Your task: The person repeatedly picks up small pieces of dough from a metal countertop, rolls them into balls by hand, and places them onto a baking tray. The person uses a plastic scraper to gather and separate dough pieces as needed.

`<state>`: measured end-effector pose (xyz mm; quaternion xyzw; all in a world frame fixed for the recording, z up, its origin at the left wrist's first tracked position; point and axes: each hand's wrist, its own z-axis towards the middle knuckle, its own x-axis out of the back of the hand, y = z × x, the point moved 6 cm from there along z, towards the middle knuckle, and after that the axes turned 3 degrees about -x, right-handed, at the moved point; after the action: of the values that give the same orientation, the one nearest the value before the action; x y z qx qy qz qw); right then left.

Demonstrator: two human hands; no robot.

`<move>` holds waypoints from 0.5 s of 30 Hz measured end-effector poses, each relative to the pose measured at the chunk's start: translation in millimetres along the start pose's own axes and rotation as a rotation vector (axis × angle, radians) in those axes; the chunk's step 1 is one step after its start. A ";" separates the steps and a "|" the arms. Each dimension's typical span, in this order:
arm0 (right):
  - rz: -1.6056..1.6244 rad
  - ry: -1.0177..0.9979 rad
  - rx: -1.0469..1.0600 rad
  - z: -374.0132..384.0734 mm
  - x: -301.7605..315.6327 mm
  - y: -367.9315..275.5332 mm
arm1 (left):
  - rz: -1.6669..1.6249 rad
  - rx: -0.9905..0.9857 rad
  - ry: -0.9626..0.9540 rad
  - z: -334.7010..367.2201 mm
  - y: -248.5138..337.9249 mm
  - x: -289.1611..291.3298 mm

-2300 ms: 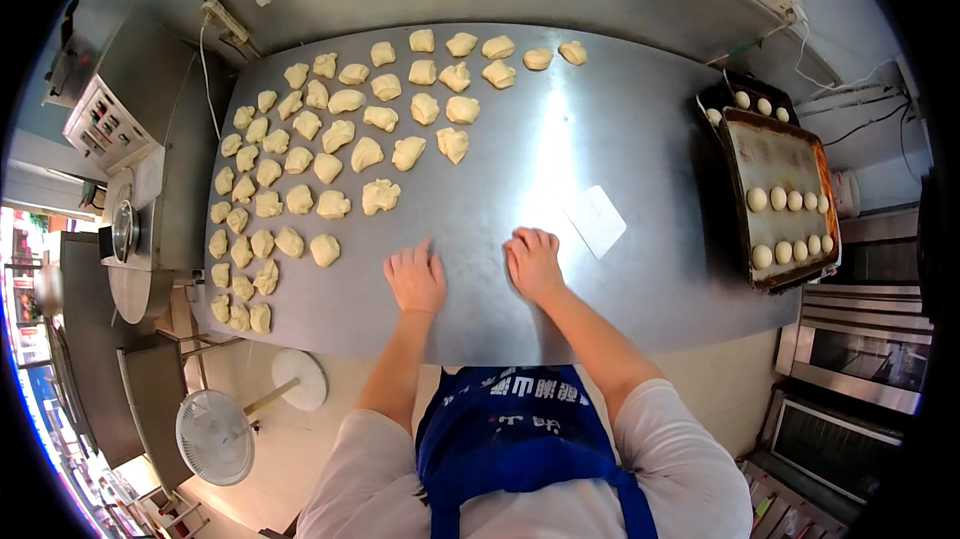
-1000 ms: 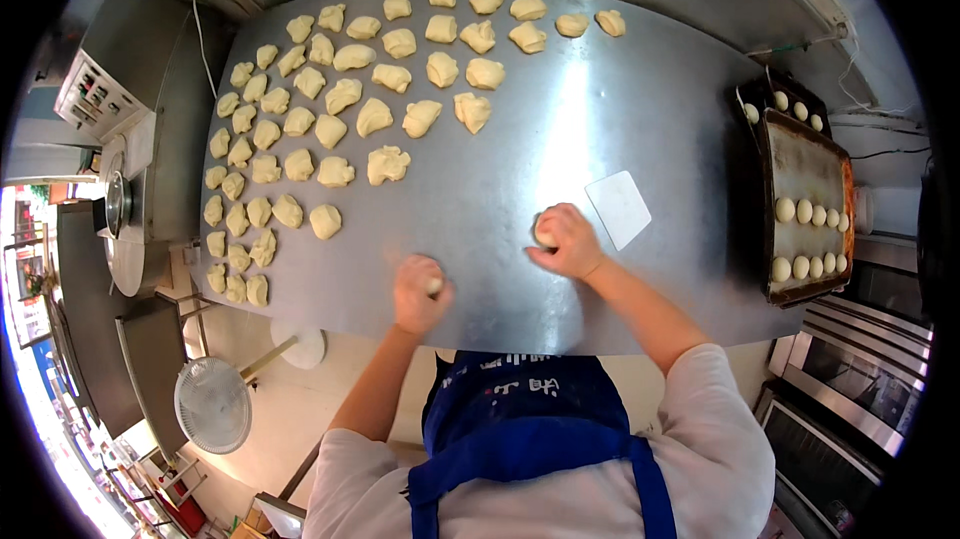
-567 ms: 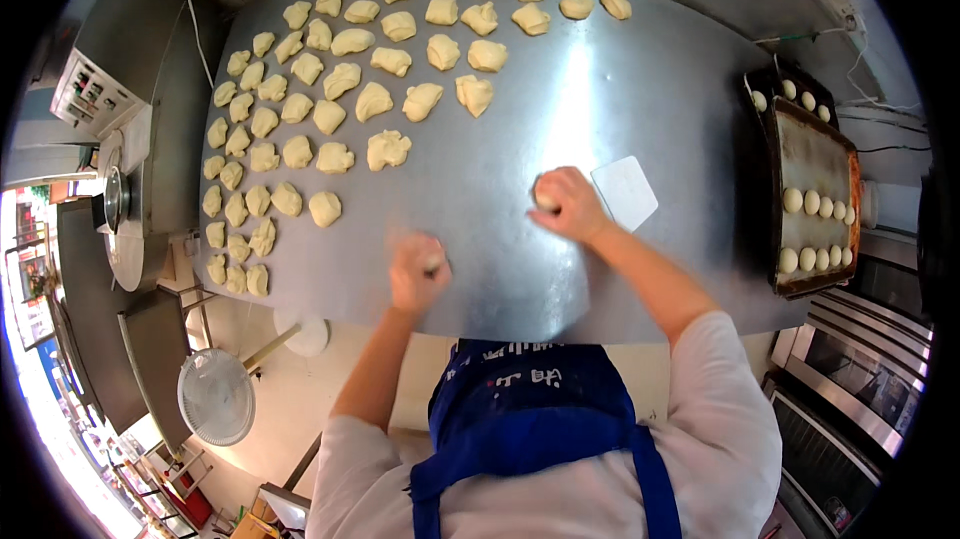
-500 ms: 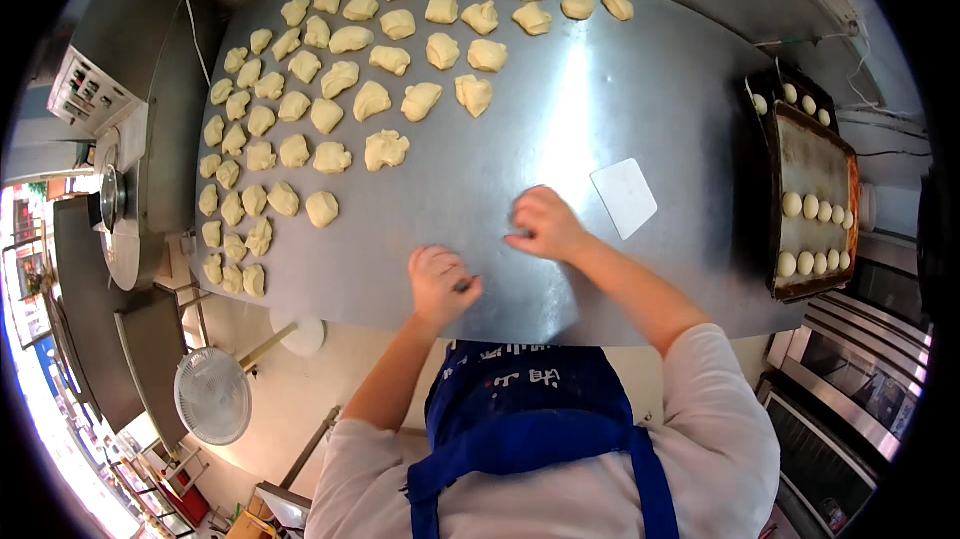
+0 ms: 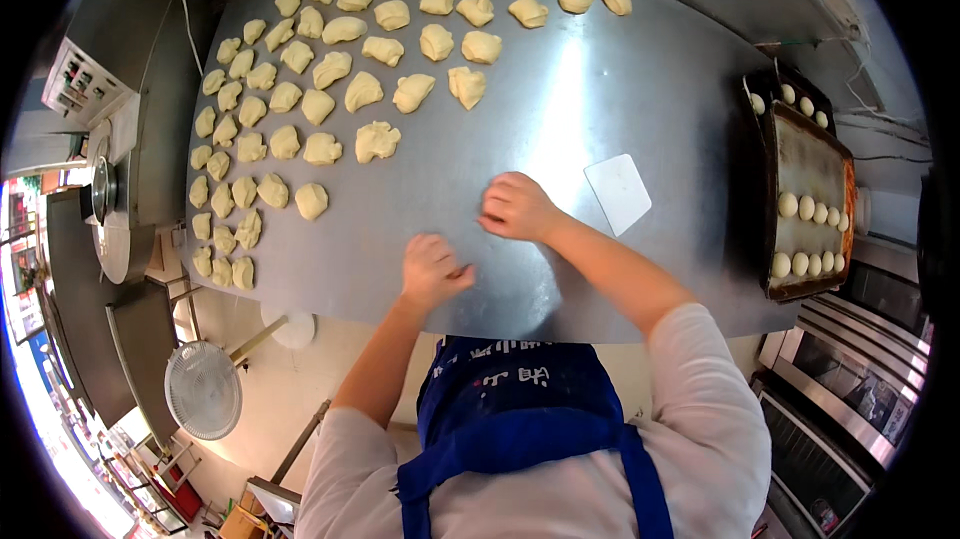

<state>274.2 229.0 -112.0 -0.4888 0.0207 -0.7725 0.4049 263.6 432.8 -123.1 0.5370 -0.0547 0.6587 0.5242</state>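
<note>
A: How is your left hand disposed?

B: My left hand (image 5: pixel 432 269) rests palm down over the metal table (image 5: pixel 680 129), near its front edge. The fingers are bent and drawn together, and the thumb points toward my right side. I cannot tell whether dough lies beneath the palm.

A: And your right hand?

B: My right hand (image 5: pixel 514 207) lies farther forward, near the left but apart from it. Its fingers curl narrowly under, knuckles upward. Its underside is hidden too, so I cannot tell whether it covers anything.

A: Where is the dough?

B: Rough, pale dough pieces (image 5: pixel 376 141) occupy the left and far parts of the surface, in loose rows, mostly separate from one another. The two at the right end of the farthest row lie well beyond my right hand.

A: What is on the other side?

B: A white scraper (image 5: pixel 618 193) lies flat to the right of my right hand, near the forearm. At the table's right end is a brown-rimmed tray (image 5: pixel 803 151) bearing smooth balls (image 5: pixel 788 205) in two rows of five. A second, darker tray behind it bears more.

A: What borders the scene?

B: My blue apron (image 5: pixel 525 429) is at the near edge; a white fan (image 5: pixel 203 390) stands lower left.
</note>
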 end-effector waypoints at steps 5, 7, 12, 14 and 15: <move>-0.209 0.054 0.028 55.3 8.1 47.2 | 0.002 0.009 0.023 48.1 -30.9 1.9; -0.157 0.062 -0.066 44.1 26.4 60.6 | -0.024 0.024 0.124 51.9 -41.4 21.7; -0.004 0.100 -0.066 2.7 24.4 25.9 | -0.094 0.125 0.219 12.0 -6.6 32.9; 0.022 0.014 0.013 12.0 -0.2 7.9 | -0.082 0.079 0.102 14.3 6.2 12.8; -0.021 -0.037 0.050 27.8 -13.7 8.6 | -0.003 0.074 0.007 29.3 1.4 1.4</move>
<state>303.5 242.3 -111.3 -0.4930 -0.0115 -0.7678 0.4091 281.8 414.5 -109.1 0.5538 -0.0278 0.6613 0.5052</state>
